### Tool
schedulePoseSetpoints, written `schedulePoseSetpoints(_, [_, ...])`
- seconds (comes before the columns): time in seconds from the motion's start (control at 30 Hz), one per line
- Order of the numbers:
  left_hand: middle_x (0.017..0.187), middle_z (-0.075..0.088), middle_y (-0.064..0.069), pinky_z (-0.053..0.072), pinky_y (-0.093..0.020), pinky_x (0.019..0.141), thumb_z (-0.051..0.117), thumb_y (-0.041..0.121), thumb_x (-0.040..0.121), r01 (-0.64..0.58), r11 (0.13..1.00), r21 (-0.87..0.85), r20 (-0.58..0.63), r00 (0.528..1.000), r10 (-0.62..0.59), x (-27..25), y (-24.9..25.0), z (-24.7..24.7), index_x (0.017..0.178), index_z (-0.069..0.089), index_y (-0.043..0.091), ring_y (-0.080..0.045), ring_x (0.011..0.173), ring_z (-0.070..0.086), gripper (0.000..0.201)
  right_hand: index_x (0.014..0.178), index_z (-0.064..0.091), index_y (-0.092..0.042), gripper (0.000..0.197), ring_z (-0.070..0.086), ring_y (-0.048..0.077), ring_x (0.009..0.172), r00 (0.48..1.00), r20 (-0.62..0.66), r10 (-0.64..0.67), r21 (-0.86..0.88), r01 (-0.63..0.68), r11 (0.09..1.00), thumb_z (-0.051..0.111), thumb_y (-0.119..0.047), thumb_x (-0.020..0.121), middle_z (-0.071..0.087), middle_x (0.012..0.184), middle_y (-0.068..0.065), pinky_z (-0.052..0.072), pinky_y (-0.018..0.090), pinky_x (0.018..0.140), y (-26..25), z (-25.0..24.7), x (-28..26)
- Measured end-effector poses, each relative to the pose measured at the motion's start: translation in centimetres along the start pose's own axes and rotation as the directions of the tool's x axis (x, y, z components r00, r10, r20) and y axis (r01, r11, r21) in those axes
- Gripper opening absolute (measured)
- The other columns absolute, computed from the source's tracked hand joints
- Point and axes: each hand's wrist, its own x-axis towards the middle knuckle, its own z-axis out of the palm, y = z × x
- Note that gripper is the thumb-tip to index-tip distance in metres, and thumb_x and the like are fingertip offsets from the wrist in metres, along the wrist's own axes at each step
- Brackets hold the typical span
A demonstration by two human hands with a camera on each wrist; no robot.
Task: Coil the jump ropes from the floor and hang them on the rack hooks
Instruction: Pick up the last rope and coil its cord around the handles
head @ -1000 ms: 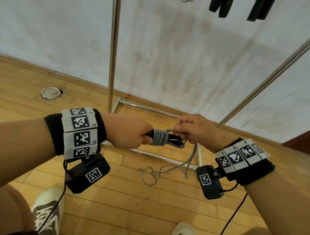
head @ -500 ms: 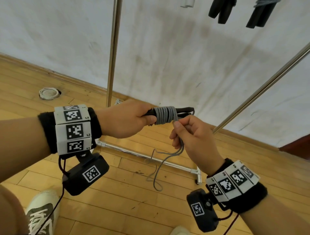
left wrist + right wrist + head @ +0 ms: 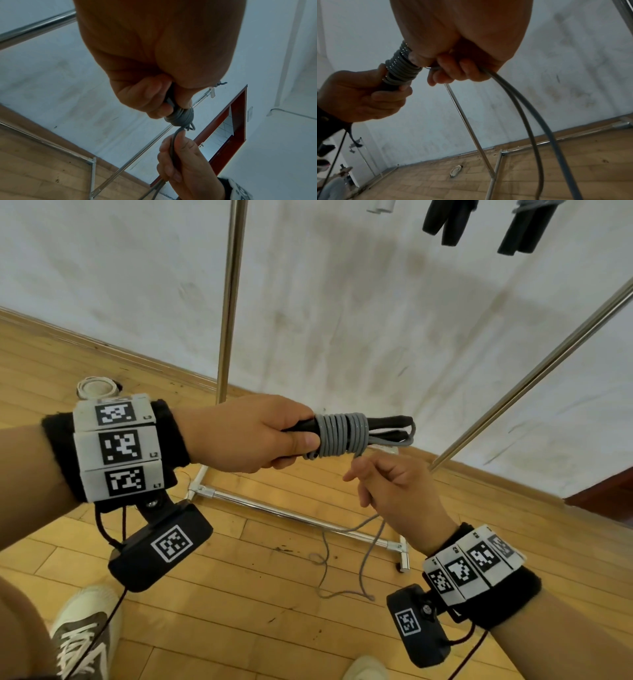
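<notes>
My left hand (image 3: 260, 436) grips the black handles (image 3: 383, 428) of a grey jump rope, held level at chest height. Several turns of the grey rope (image 3: 342, 434) are wound tightly round the handles beside my thumb. Just below and to the right, my right hand (image 3: 394, 491) grips the doubled loose rope; it is the same right hand (image 3: 180, 162) seen under the coil (image 3: 181, 117) in the left wrist view. From that fist the loose rope (image 3: 530, 115) hangs down, and its tail (image 3: 342, 570) trails on the wooden floor.
A chrome rack stands ahead, with an upright pole (image 3: 231, 302), a slanted pole (image 3: 534, 374) and a base bar (image 3: 291, 517) on the floor. Black handles of other ropes (image 3: 479, 224) hang at the top right. A white ring (image 3: 97, 386) lies by the wall. My shoes (image 3: 85, 635) are at the bottom.
Both hands have risen with the bundle. My right hand came off the handles' end, went down under the coil, and now holds the loose rope a little lower and to the right.
</notes>
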Motion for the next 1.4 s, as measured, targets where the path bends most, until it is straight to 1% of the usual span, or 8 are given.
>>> schedulePoseSetpoints(0.13, [0.062, 0.058, 0.006, 0.044, -0.02, 0.05, 0.047, 0.028, 0.101, -0.032, 0.999, 0.031, 0.075, 0.997, 0.029, -0.5, 0.1, -0.1, 0.086, 0.056, 0.039, -0.004, 0.051, 0.05, 0.02, 0.079, 0.063, -0.042, 0.028, 0.06, 0.006, 0.068, 0.985, 0.146, -0.09, -0.152, 0.112, 0.982, 0.053, -0.025, 0.1, 0.064, 0.074, -0.018, 0.046, 0.018, 0.064, 0.6, -0.4, 0.3])
schedulePoseSetpoints(0.33, [0.065, 0.056, 0.005, 0.044, -0.02, 0.057, 0.049, 0.028, 0.101, -0.059, 0.996, 0.073, 0.241, 0.97, 0.04, -0.9, 0.3, 0.4, 0.077, 0.053, 0.044, -0.006, 0.055, 0.048, 0.029, 0.071, 0.07, -0.052, 0.055, 0.058, -0.003, 0.053, 0.926, 0.343, 0.159, -0.234, -0.079, 0.969, 0.059, -0.002, 0.092, 0.068, 0.064, -0.02, 0.046, 0.01, 0.052, 1.5, -1.6, 0.6])
schedulePoseSetpoints(0.43, [0.066, 0.055, 0.007, 0.042, -0.019, 0.056, 0.05, 0.028, 0.101, -0.062, 0.987, 0.15, 0.298, 0.954, 0.015, -1.0, 0.3, 1.0, 0.079, 0.051, 0.034, -0.002, 0.054, 0.047, 0.023, 0.082, 0.072, -0.018, 0.019, 0.052, 0.004, 0.059, 0.894, 0.404, 0.194, -0.36, -0.039, 0.932, 0.062, -0.004, 0.091, 0.07, 0.075, 0.002, 0.052, 0.034, 0.063, 1.6, -2.0, 0.9])
schedulePoseSetpoints(0.53, [0.067, 0.054, 0.008, 0.041, -0.017, 0.055, 0.048, 0.033, 0.101, -0.067, 0.955, 0.288, 0.328, 0.944, -0.033, -0.8, 0.1, 2.0, 0.08, 0.048, 0.03, -0.001, 0.054, 0.048, 0.02, 0.067, 0.059, -0.017, 0.026, 0.048, 0.005, 0.056, 0.933, 0.319, 0.169, -0.32, -0.062, 0.945, 0.071, -0.028, 0.087, 0.057, 0.061, -0.002, 0.043, 0.026, 0.056, 1.8, -2.1, 1.5])
schedulePoseSetpoints(0.8, [0.071, 0.056, 0.004, 0.041, -0.022, 0.056, 0.047, 0.04, 0.1, -0.011, 0.878, 0.478, 0.254, 0.959, -0.127, 0.1, -1.1, 2.2, 0.082, 0.047, 0.031, -0.006, 0.056, 0.05, 0.021, 0.071, 0.071, -0.019, 0.02, 0.051, 0.012, 0.053, 0.972, 0.193, 0.132, -0.266, -0.078, 0.961, 0.076, -0.037, 0.081, 0.062, 0.06, 0.001, 0.041, 0.028, 0.053, -0.1, -2.7, 2.4])
schedulePoseSetpoints(0.97, [0.072, 0.055, 0.006, 0.037, -0.021, 0.054, 0.046, 0.038, 0.101, 0.02, 0.83, 0.557, 0.131, 0.985, -0.112, 0.9, -1.4, 2.1, 0.079, 0.044, 0.03, -0.008, 0.057, 0.049, 0.024, 0.066, 0.066, -0.008, 0.034, 0.034, 0.004, 0.04, 0.983, 0.127, 0.135, -0.17, -0.112, 0.979, 0.062, -0.025, 0.095, 0.048, 0.042, -0.018, 0.032, 0.018, 0.046, -1.4, -1.9, 2.3])
schedulePoseSetpoints(1.23, [0.071, 0.057, 0.003, 0.038, -0.023, 0.053, 0.045, 0.035, 0.101, 0.049, 0.895, 0.443, -0.111, 0.994, 0.001, 1.0, -1.7, 0.4, 0.08, 0.046, 0.031, -0.011, 0.057, 0.052, 0.021, 0.095, 0.073, -0.003, 0.025, 0.043, 0.015, 0.049, 0.957, 0.116, 0.265, 0.311, -0.288, 0.906, 0.048, -0.006, 0.098, 0.063, 0.065, 0.013, 0.035, 0.024, 0.046, -2.1, -1.3, 1.7])
schedulePoseSetpoints(1.4, [0.071, 0.057, 0.002, 0.041, -0.029, 0.053, 0.045, 0.036, 0.098, 0.054, 0.949, 0.311, -0.195, 0.981, 0.008, 0.9, -1.5, 0.4, 0.088, 0.054, 0.021, -0.013, 0.057, 0.051, 0.021, 0.094, 0.072, -0.004, 0.033, 0.052, 0.014, 0.051, 0.951, 0.184, 0.247, 0.36, -0.299, 0.884, 0.051, -0.029, 0.099, 0.068, 0.072, 0.015, 0.042, 0.024, 0.048, -1.6, -0.4, 0.8])
